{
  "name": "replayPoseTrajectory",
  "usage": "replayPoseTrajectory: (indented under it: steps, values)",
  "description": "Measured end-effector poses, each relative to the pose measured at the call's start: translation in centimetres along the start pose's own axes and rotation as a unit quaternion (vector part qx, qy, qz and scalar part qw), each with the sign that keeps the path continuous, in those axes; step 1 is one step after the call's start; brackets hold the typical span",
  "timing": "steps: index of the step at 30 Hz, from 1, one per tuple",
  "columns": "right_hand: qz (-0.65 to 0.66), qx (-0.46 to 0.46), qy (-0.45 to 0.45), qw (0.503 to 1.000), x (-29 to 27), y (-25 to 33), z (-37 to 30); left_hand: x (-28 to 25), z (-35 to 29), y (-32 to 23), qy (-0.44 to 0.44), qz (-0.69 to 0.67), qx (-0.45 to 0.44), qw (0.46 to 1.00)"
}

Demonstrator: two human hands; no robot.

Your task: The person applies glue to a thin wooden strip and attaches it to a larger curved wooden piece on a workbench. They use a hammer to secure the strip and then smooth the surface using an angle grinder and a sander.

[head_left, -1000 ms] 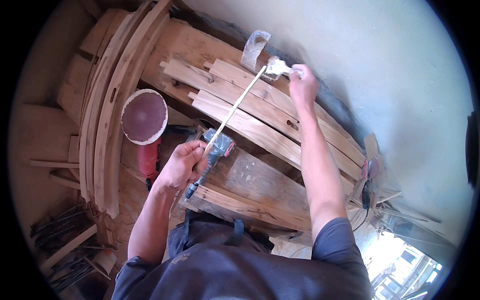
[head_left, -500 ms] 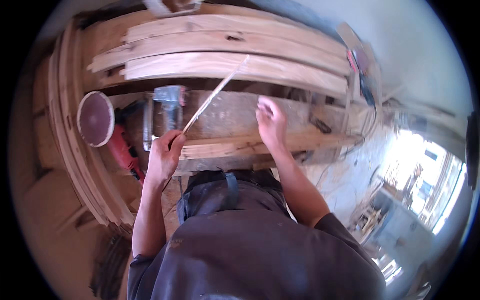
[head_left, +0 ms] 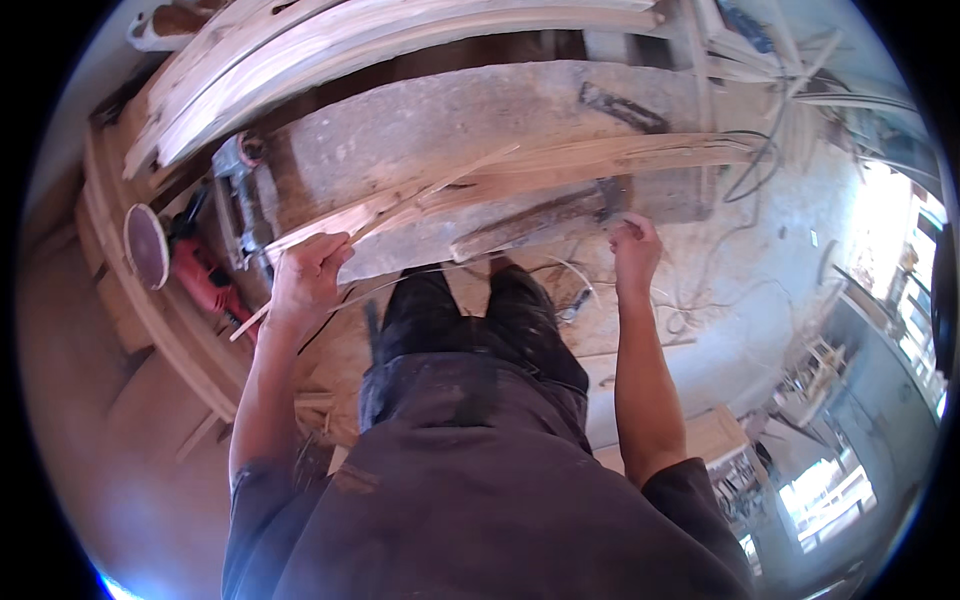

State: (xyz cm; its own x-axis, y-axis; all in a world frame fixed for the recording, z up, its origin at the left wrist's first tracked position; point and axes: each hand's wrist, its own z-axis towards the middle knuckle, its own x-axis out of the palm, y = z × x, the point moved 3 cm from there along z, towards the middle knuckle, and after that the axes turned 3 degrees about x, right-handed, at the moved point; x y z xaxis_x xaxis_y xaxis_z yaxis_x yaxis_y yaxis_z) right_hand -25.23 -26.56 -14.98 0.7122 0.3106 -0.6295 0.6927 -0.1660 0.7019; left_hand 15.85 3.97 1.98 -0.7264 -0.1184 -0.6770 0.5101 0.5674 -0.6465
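Note:
My left hand (head_left: 310, 272) is closed around a thin wooden strip (head_left: 440, 186). The strip slants up to the right over the bench, and its lower end sticks out below my hand. Beyond my right hand (head_left: 637, 258) lies a hammer (head_left: 530, 224) with a wooden handle, on the bench's near edge. My right hand hangs just off that edge beside the hammer's head, its fingers loosely bent and apart, nothing visible in it. Under the strip, a long pale board (head_left: 560, 165) lies along the bench (head_left: 400, 125).
Long planks (head_left: 330, 65) are stacked at the far side. A clamp (head_left: 243, 185) stands at the bench's left end, near a red sander (head_left: 205, 275) with a round disc. A dark metal tool (head_left: 622, 107) lies farther back. Cords (head_left: 690, 315) trail across the floor.
My view has shifted, bringing the hammer and the floor into sight. My right hand has moved right and nearer to me, beside the hammer. The strip in my left hand now lies at a flatter angle.

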Motion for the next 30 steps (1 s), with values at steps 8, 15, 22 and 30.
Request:
replayPoseTrajectory:
  steps: [8,15,22,30]
  values:
    - [0.039,0.148,0.035,0.988,8.6,7.5,-8.8,-2.0,-2.2,2.1,-0.026,0.129,-0.029,0.991]
    - [-0.072,0.103,-0.085,0.988,10.4,8.6,-8.0,-3.4,-0.2,5.6,-0.041,0.166,0.017,0.985]
    - [0.004,0.193,-0.098,0.976,9.8,9.0,-8.8,-2.9,0.1,6.5,-0.087,0.167,0.120,0.975]
    - [0.385,0.281,0.133,0.869,6.5,5.2,-14.8,-2.3,1.1,8.1,-0.099,0.187,0.136,0.968]
